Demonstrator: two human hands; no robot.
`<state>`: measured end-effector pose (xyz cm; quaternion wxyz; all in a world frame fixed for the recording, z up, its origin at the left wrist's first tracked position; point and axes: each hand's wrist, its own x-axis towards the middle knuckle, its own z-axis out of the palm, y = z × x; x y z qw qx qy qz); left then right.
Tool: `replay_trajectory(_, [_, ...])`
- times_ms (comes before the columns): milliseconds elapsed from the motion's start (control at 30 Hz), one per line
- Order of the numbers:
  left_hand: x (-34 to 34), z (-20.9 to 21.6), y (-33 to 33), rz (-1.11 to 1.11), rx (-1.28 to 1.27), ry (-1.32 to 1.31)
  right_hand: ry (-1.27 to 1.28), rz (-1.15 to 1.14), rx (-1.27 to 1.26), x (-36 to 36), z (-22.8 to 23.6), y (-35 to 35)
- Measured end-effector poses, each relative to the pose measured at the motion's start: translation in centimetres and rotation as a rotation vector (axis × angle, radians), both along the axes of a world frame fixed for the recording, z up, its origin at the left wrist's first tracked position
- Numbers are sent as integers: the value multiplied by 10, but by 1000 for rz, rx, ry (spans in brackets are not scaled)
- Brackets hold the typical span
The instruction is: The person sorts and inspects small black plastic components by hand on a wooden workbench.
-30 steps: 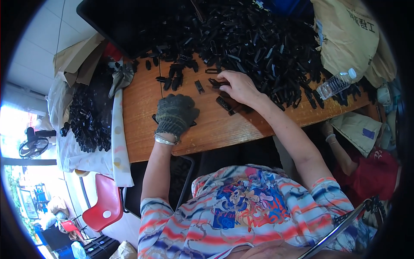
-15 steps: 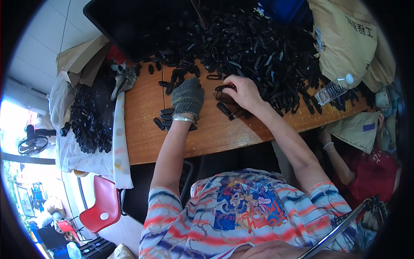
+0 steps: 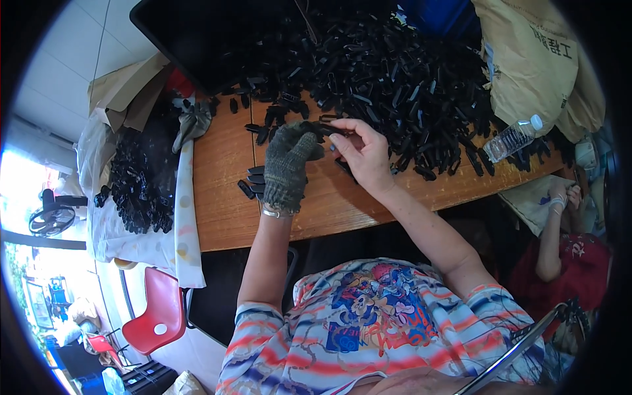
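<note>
My left hand (image 3: 291, 158), in a dark grey-green knitted glove, meets my bare right hand (image 3: 366, 157) above the wooden table (image 3: 220, 197). Between their fingertips is a small narrow black plastic piece (image 3: 328, 130), pinched from both sides and partly covered by the fingers. Its exact kind is too small to tell. Several similar dark pieces (image 3: 255, 179) lie beside my left wrist, some hidden behind the glove. Another black piece (image 3: 343, 166) rests under my right hand.
A large heap of black pieces (image 3: 395, 85) covers the table's far and right side. There are a black tray (image 3: 178, 49), a clear bottle (image 3: 513, 138), a paper sack (image 3: 533, 66), a bag of black pieces (image 3: 141, 178) and a red chair (image 3: 157, 309). A co-worker's hands (image 3: 563, 196) are at right.
My right hand has brought a black piece leftward to the glove. My left hand has lifted off the table pieces and turned to meet it. The co-worker's hands have come up together.
</note>
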<state>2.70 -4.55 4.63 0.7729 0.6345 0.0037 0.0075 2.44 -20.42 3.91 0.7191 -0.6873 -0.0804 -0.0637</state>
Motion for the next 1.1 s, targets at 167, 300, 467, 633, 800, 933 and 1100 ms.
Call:
replay_trajectory(167, [-11, 0, 4, -2, -92, 51, -118, 6, -30, -12, -1, 7])
replay_trajectory(300, [-15, -7, -9, 44, 44, 10, -99, -6, -8, -13, 0, 7])
replay_trajectory(467, [-18, -9, -14, 69, 713, -228, -335, -74, -287, -5, -6, 8])
replay_trajectory(633, [-28, -12, -12, -49, 375, -123, -348, -130, -321, -3, -10, 4])
replay_trajectory(800, [-30, -11, -11, -63, 144, -3, -268, -63, -196, -7, -9, 6])
replay_trajectory(933, [-25, -21, -2, -35, -186, 60, -179, -30, -116, -11, -5, 6])
replay_trajectory(1100, [-26, -10, 0, 28, 7, 58, -194, -22, -166, -14, -8, 6])
